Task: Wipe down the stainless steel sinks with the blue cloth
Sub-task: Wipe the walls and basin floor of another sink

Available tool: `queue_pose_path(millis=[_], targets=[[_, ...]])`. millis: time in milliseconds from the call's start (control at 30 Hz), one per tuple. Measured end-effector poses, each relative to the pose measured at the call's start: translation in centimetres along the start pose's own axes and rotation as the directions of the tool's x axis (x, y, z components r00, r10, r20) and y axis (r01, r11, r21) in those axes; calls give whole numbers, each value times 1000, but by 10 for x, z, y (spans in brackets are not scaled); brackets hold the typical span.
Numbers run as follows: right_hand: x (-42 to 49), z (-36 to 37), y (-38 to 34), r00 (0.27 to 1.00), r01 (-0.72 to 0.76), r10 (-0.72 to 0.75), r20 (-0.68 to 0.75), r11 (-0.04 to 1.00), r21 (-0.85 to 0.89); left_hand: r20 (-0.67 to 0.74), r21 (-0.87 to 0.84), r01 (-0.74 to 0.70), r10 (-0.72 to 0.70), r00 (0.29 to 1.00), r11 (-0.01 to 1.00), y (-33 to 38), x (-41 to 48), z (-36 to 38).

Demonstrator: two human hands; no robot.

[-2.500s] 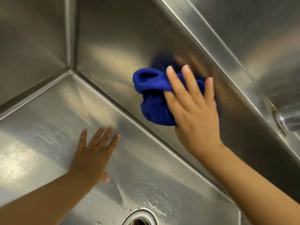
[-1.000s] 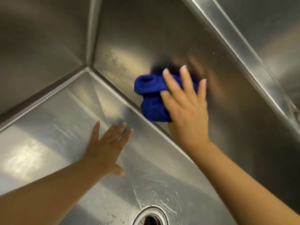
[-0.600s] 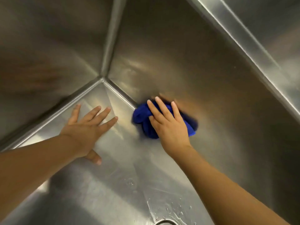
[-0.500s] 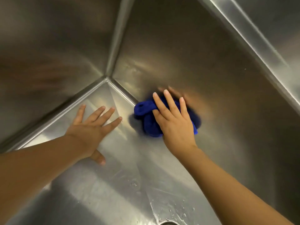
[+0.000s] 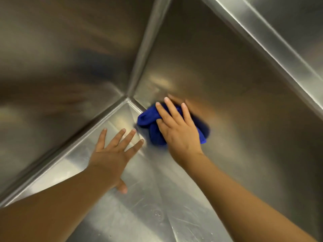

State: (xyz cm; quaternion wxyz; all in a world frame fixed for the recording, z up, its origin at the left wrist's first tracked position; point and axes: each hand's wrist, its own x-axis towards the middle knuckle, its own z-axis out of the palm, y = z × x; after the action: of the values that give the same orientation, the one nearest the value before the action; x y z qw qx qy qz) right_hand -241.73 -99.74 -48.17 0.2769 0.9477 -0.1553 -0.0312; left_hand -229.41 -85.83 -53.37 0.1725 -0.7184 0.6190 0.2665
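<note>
While the stainless steel sink fills nearly the whole frame, the step in hand looks like wiping the foot of its right-hand wall, just right of the corner seam at centre. The wall at the left of the frame is blurred, and I cannot tell whether it has been wiped. A raised rim crosses the upper right corner, with more steel beyond it.

The left grip lies flat on the sink floor at centre, fingers spread and straight, holding nothing; it reads as a brace. The right grip is also spread, its straight fingers pressing the bunched blue cloth against the bottom of the right-hand wall, where wall meets floor. The cloth's left end sits close to the left fingertips.

Next, the cloth probably has to be pushed into the corner itself, which calls for a folded edge and firm pressure along the creases. Room is tight there, with three surfaces meeting and the bracing grip near. Open room lies up the right-hand wall and along the floor toward the lower right. A few water droplets sit on the floor at lower centre.
</note>
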Motion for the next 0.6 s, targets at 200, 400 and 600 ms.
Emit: queue_pose_path(millis=[200, 400, 600], targets=[[29, -73, 38, 861, -199, 267, -433, 960, 197, -41, -42, -19, 17, 999, 999, -5, -2, 1], [43, -31, -4, 986, -72, 68, -152, 997, -16, -39, -41, -5, 3, 999, 999, -4, -1, 2], [45, -30, -9, 995, -63, 68, -71, 996, 67, -44, -82, -16, 12, 999, 997, -7, 0, 4]])
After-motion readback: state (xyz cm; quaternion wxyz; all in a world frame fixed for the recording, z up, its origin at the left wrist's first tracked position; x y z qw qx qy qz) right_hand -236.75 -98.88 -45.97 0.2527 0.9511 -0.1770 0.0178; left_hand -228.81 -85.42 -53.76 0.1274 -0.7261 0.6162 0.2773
